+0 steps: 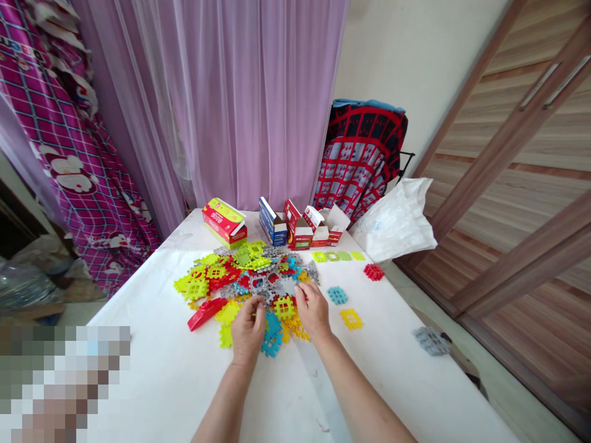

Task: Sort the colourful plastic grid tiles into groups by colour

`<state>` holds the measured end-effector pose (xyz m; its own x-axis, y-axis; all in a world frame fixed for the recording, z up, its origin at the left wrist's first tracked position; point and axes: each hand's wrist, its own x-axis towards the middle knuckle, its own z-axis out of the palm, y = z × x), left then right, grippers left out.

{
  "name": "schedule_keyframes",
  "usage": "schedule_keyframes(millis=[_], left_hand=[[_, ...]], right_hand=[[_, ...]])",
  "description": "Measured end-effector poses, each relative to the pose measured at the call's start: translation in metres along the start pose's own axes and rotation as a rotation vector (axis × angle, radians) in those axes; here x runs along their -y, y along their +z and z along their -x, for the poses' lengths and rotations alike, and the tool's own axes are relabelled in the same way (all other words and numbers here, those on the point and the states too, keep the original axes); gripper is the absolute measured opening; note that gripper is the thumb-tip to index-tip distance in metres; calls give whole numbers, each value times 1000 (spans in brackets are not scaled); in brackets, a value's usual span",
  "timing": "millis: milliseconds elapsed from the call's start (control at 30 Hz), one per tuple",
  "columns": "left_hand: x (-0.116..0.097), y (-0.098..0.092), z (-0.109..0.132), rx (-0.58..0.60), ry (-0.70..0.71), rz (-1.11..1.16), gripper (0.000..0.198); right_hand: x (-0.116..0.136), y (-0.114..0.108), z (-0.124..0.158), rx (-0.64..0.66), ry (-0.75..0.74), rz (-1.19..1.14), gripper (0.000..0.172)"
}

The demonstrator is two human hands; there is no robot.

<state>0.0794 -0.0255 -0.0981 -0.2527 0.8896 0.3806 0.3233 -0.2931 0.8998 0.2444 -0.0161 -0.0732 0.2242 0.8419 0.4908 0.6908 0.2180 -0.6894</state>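
Observation:
A heap of flat plastic waffle-shaped building tiles (244,277) in yellow, green, red, blue and grey lies in the middle of the white table (175,375). My left hand (248,332) rests on the near edge of the heap, fingers curled over yellow and blue tiles. My right hand (313,311) sits beside it, fingers bent down onto a yellow tile and a red one. What either hand grips is hidden under the fingers. A red curved piece (205,312) lies left of my left hand.
Loose tiles lie apart: a blue one (337,295), a yellow one (351,319), a red one (373,272), a grey one (431,341) near the right edge. Opened cardboard boxes (295,231) and a red-and-yellow box (224,223) stand at the back. A white plastic bag (397,221) lies far right.

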Motion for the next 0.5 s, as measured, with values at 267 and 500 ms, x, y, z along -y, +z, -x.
schedule_keyframes(millis=[267, 500], left_hand=[[-24, 4, 16, 351, 73, -74, 30], [-27, 3, 20, 444, 19, 39, 35]], right_hand=[[10, -18, 44, 35, 622, -664, 41], [13, -28, 62, 106, 585, -686, 39]])
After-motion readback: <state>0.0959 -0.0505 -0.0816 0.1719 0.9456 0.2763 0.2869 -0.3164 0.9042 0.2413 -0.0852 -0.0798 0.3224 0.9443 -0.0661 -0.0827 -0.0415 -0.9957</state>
